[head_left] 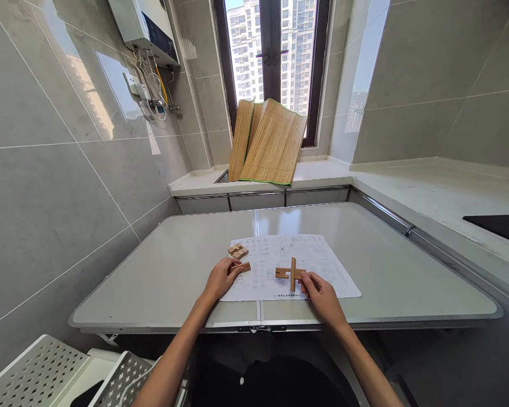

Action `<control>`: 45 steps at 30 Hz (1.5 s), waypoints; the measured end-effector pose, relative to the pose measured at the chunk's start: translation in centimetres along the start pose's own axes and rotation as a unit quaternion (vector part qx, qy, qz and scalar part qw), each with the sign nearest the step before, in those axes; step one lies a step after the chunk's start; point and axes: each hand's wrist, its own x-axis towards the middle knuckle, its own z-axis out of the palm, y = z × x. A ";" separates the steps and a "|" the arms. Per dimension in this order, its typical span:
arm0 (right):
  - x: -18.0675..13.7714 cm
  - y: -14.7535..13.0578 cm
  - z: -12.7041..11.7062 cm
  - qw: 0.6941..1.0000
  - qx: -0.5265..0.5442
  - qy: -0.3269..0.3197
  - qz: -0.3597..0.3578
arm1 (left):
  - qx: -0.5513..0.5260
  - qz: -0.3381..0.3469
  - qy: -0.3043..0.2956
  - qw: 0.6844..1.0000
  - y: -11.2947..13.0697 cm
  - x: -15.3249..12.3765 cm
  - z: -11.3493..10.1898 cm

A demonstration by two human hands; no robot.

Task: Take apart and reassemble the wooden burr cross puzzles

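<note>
On the printed paper sheet [263, 282], my left hand [224, 277] has its fingers closed on a short notched wooden puzzle piece [246, 267]. A little cluster of wooden pieces [238, 251] sits just beyond that hand, at the sheet's left edge. Toward the right of the sheet, my right hand [320, 288] pinches the right end of a wooden cross [293, 274]. The cross is made of a flat notched bar with a narrower stick running across it. Where my fingers cover the pieces, their ends are hidden.
The sheet lies on a white folding table [161, 277] with a centre seam. Behind it, a folded bamboo mat [275, 141] leans on the counter [322, 168] below a window. White perforated baskets [42, 367] stand at the lower left. A water heater [146, 28] hangs on the left wall.
</note>
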 end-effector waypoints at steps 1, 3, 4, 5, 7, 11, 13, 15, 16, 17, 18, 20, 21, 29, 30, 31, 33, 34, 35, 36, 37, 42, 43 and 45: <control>0.0 0.0 0.0 1.000 -0.002 -0.003 -0.001 | 0.003 -0.006 0.007 1.000 0.0 0.0 0.0; 0.0 0.0 0.1 1.000 -0.005 -0.007 -0.001 | 0.012 -0.010 0.017 1.000 0.1 0.0 0.1; 0.0 0.0 0.1 1.000 -0.005 -0.008 0.000 | 0.019 -0.009 0.022 1.000 0.0 0.0 0.1; 0.0 0.0 0.1 1.000 -0.006 -0.008 0.000 | 0.027 -0.006 0.026 0.999 0.0 0.0 0.2; 0.0 0.0 0.1 1.000 -0.006 -0.007 -0.003 | 0.048 0.003 0.036 0.998 0.0 0.1 0.2; 0.0 -0.1 0.1 1.000 -0.006 -0.009 -0.007 | 0.063 0.019 0.071 0.995 1.0 -0.2 0.1; 0.0 -0.2 0.0 1.000 -0.005 -0.016 -0.008 | 0.018 0.016 0.073 0.997 2.6 -0.8 0.3; -0.1 -0.4 0.0 1.000 0.000 -0.026 -0.009 | -0.063 0.005 0.046 0.997 5.0 -1.5 1.0; -0.1 -0.4 0.0 0.999 0.005 -0.032 -0.010 | -0.107 -0.010 0.025 0.994 6.4 -1.9 1.6; -0.2 -0.5 0.0 0.999 0.011 -0.039 -0.011 | -0.150 -0.030 -0.004 0.988 7.7 -2.3 2.2; -0.2 -0.6 0.0 0.999 0.020 -0.048 -0.012 | -0.190 -0.052 -0.037 0.980 8.9 -2.7 2.9; -0.1 -0.6 0.0 0.996 0.041 -0.073 -0.015 | -0.263 -0.074 -0.113 0.955 10.8 -3.2 4.2; -0.1 -0.7 -0.1 0.995 0.052 -0.086 -0.015 | -0.290 -0.080 -0.122 0.946 11.4 -3.4 4.7; 0.5 -2.0 -0.4 0.933 0.256 -0.241 0.071 | -0.454 -0.125 -0.161 0.868 11.2 -4.2 4.6; 0.6 -2.2 -0.3 0.917 0.276 -0.275 0.085 | -0.458 -0.130 -0.161 0.864 11.0 -4.3 4.4; 0.7 -2.3 -0.2 0.903 0.288 -0.303 0.097 | -0.463 -0.136 -0.161 0.861 10.9 -4.4 4.1; 0.9 -2.3 0.1 0.889 0.299 -0.329 0.113 | -0.472 -0.145 -0.162 0.854 10.7 -4.6 3.8; 1.0 -2.2 0.2 0.886 0.302 -0.330 0.119 | -0.478 -0.147 -0.165 0.850 10.6 -4.7 3.7; 1.1 -2.2 0.4 0.886 0.305 -0.326 0.123 | -0.484 -0.149 -0.167 0.846 10.6 -4.8 3.7; 1.3 -2.2 0.5 0.887 0.306 -0.322 0.125 | -0.492 -0.150 -0.168 0.841 10.5 -4.9 3.7; 1.4 -2.2 0.7 0.889 0.307 -0.317 0.125 | -0.500 -0.152 -0.165 0.837 10.5 -5.0 3.7; 1.7 -3.0 2.0 0.891 0.316 -0.304 0.118 | -0.543 -0.164 -0.125 0.814 10.1 -5.2 3.8; 1.8 -3.2 2.4 0.891 0.322 -0.300 0.116 | -0.552 -0.164 -0.117 0.809 10.0 -5.2 3.8; 1.9 -3.3 3.2 0.892 0.331 -0.288 0.113 | -0.565 -0.166 -0.101 0.802 9.7 -5.2 3.7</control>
